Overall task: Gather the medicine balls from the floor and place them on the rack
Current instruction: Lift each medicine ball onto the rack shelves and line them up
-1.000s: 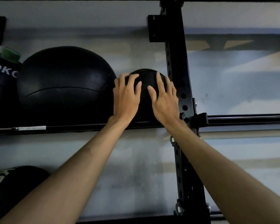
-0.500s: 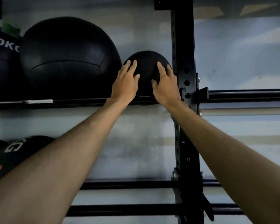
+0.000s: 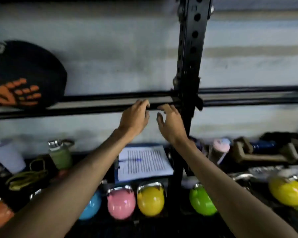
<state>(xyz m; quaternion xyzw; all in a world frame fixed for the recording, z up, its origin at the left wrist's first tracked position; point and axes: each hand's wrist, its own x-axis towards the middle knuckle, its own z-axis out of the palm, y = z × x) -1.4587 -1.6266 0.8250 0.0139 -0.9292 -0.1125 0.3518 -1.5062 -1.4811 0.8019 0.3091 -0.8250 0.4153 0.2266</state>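
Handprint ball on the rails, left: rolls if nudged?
Sideways, probably: the medicine ball is round and nothing visible blocks it along the rails. Forward, less likely, since it seems to sit cradled between the two rails. Its size suggests it is heavy.

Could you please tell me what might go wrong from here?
The ball rests on open rails and might roll right. The left hand and right hand, both empty, are near the upright; knuckles could knock it. A dropped ball would hit the kettlebells below.

Single head-worn wide-angle view, forward and slightly down, close before the black rack (image 3: 190, 48)
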